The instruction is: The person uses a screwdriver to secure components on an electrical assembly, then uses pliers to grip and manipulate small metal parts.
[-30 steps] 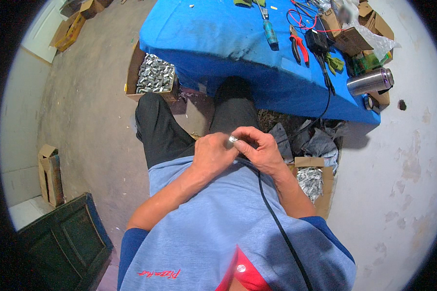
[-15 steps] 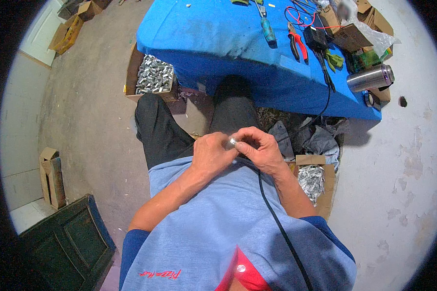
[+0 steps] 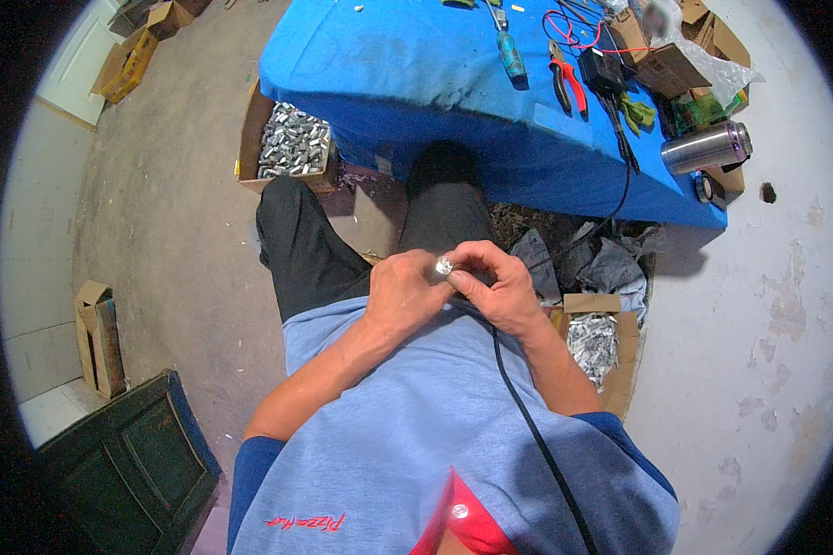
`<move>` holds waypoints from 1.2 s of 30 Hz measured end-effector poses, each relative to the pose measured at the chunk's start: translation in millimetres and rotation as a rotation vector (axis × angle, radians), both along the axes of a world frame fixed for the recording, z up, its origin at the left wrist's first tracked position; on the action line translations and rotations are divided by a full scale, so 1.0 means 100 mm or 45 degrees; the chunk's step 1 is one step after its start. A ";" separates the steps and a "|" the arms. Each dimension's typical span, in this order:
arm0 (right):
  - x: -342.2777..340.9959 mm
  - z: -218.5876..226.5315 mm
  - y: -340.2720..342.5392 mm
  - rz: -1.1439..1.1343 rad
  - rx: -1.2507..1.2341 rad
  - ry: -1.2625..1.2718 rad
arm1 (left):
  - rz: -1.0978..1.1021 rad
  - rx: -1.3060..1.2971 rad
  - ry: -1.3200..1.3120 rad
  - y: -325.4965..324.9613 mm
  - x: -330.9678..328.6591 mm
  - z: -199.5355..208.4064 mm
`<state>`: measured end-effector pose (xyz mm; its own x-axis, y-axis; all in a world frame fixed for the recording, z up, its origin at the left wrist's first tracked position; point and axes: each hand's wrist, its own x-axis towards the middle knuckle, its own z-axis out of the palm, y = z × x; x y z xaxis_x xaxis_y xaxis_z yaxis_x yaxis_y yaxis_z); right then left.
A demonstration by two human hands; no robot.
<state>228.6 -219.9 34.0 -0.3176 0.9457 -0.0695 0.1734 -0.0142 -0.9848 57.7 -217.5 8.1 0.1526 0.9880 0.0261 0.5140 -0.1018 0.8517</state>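
A small shiny silver metal piece (image 3: 443,265) sits between my two hands, above my lap. My right hand (image 3: 502,289) pinches it with thumb and curled forefinger. Closed around its other side is my left hand (image 3: 402,294), knuckles up, so its fingertips and part of the piece are hidden. At the far left, a cardboard box (image 3: 320,178) holds many short silver metal pieces. Another cardboard box (image 3: 624,357), beside my right forearm, contains thin silver pieces.
The blue-covered table (image 3: 389,65) stands ahead of my knees. On it lie red-handled pliers (image 3: 569,83), a teal-handled tool (image 3: 509,57), cables and a metal flask (image 3: 706,148). A black cable (image 3: 537,430) runs down over my shirt. A dark panelled board (image 3: 130,462) is at lower left.
The silver piece has turned slightly between my fingers and shows a brighter, larger face. Both hands stay in nearly the same place.
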 end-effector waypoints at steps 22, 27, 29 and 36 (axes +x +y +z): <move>-0.10 0.03 0.03 -0.043 0.448 -0.329 | -0.009 0.014 0.066 0.01 0.00 -0.06; -0.10 0.00 0.05 -0.002 0.615 -0.413 | -0.016 0.007 0.085 0.01 0.01 -0.11; -0.11 0.00 0.05 -0.022 0.647 -0.419 | -0.001 0.033 0.085 0.01 0.02 -0.14; -0.10 -0.06 0.04 -0.028 0.738 -0.406 | -0.021 0.023 0.100 0.01 0.03 -0.10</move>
